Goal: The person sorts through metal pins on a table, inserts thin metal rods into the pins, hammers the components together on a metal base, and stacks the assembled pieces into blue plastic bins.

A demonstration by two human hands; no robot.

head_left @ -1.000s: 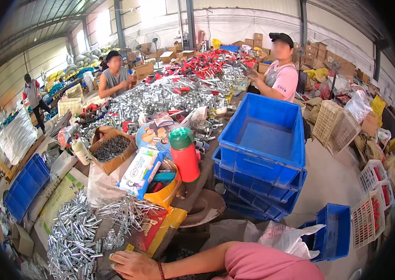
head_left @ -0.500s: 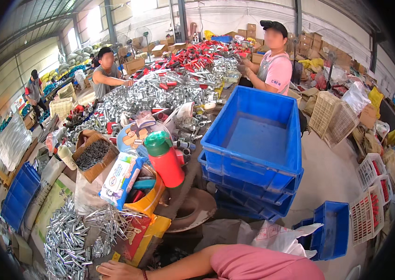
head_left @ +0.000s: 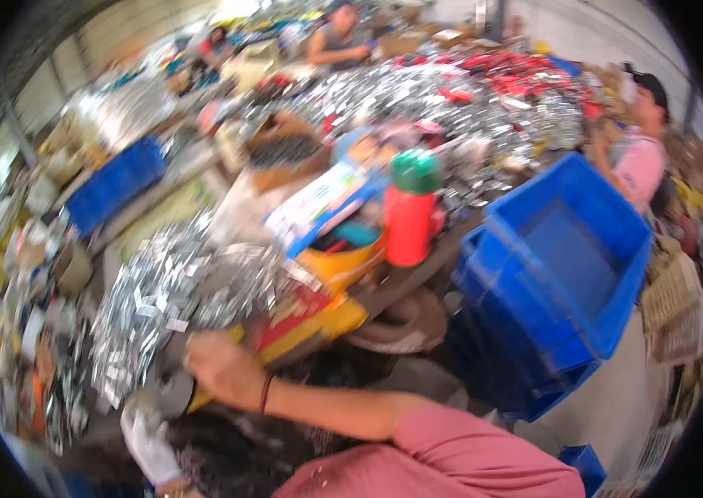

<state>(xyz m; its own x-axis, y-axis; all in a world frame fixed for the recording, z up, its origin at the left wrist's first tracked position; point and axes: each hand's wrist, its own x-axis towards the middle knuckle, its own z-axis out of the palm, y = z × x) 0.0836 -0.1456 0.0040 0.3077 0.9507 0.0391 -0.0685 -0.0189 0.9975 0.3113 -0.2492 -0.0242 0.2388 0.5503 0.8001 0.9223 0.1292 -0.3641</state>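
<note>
My bare right hand [head_left: 225,371], a dark band at its wrist, reaches across from the right with its fingers curled together. Blur hides what they hold, if anything. Below it to the left, my left hand [head_left: 146,440] wears a white glove; its fingers are smeared by motion. Between both hands sits a grey round piece [head_left: 174,392], whose kind I cannot make out. Just beyond lies a heap of short shiny metal tubes [head_left: 148,303]. A red and yellow carton piece [head_left: 310,324] lies beside my right hand.
Beyond stand a red bottle with green lid [head_left: 410,220], a wipes packet [head_left: 318,203] and an open carton of small dark parts [head_left: 285,149]. Stacked blue crates [head_left: 571,257] rise at right. Co-workers [head_left: 336,37] [head_left: 646,141] flank a large metal-and-red heap [head_left: 443,95].
The view has swung left and down, so the bench shifts right and up. My gloved left hand has come into view. My right hand appears farther up, beside the grey round piece.
</note>
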